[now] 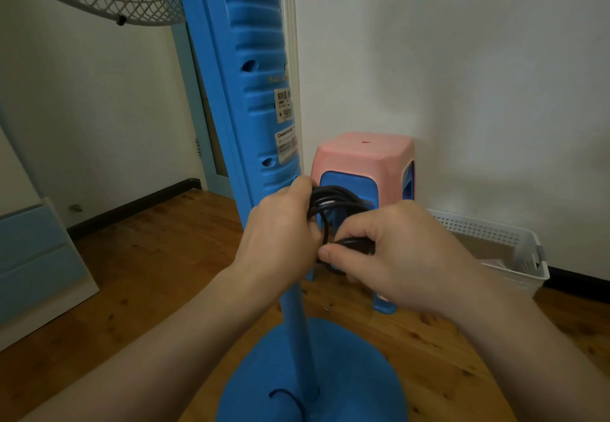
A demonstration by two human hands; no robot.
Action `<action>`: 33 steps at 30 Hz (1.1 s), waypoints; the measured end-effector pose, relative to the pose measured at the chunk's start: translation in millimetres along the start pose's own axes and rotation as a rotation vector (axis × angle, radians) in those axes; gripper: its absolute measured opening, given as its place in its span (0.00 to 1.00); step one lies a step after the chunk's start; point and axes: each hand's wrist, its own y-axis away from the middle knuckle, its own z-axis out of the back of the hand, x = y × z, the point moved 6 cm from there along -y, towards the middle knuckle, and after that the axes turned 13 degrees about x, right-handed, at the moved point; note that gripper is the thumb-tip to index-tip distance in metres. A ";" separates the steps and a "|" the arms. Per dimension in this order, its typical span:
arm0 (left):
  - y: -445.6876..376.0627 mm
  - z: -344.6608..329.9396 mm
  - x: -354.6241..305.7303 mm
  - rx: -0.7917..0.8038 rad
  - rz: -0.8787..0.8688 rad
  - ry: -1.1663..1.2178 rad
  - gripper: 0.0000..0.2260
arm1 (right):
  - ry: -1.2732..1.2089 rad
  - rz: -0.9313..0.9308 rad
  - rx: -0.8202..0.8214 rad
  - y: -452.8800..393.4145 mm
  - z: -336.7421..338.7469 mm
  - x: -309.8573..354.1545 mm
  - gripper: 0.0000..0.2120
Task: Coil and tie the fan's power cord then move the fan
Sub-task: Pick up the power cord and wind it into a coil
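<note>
Beside the fan (pixel 254 98), left hand (pixel 280 233) gripping coiled cord (pixel 330 198), right hand (pixel 396 250) pinching its end.

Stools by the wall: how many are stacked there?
2, it seems: a pink stool sits on a blue stool, behind the hands; others nested inside may be hidden.

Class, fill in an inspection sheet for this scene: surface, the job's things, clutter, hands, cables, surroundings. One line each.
Surface: wooden floor, bare where visible.
Job's things: blue pedestal fan upright on its round base; black power cord bundled in loops.
Clutter: pink and blue plastic stool; white perforated basket by the wall.
Hands: left hand grips the coil; right hand pinches a cord end.
Cables: a cord stretch lies on the base.
Surroundings: white wall, blue drawer unit.
</note>
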 end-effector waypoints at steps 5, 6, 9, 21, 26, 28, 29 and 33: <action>2.5 -0.6 -0.5 0.020 -0.028 0.022 0.12 | -0.022 -0.006 0.036 -3.8 1.1 -2.7 0.07; 2.8 -0.3 -0.7 0.018 -0.035 0.019 0.11 | -0.043 0.023 0.076 -4.6 0.1 -2.4 0.03; 2.7 0.5 1.5 0.010 -0.028 0.014 0.10 | -0.084 0.113 0.130 -3.2 -3.0 -0.5 0.06; 1.3 -2.4 2.1 0.010 -0.078 0.046 0.10 | -0.480 0.087 -0.312 -2.9 -2.6 -19.7 0.16; -0.1 -3.5 7.0 -0.006 -0.058 0.013 0.11 | -0.356 0.098 -0.205 -11.4 -13.4 -13.8 0.18; 1.3 -3.7 5.3 0.007 -0.058 0.014 0.13 | -0.090 0.071 -0.199 -10.2 -9.8 -11.7 0.20; 1.9 -3.4 4.2 0.019 -0.058 0.011 0.13 | -0.007 0.059 -0.194 -10.1 -7.8 -10.5 0.21; 3.4 -1.3 2.2 0.070 -0.071 0.027 0.15 | 0.006 0.037 -0.099 -14.2 -7.1 -14.7 0.23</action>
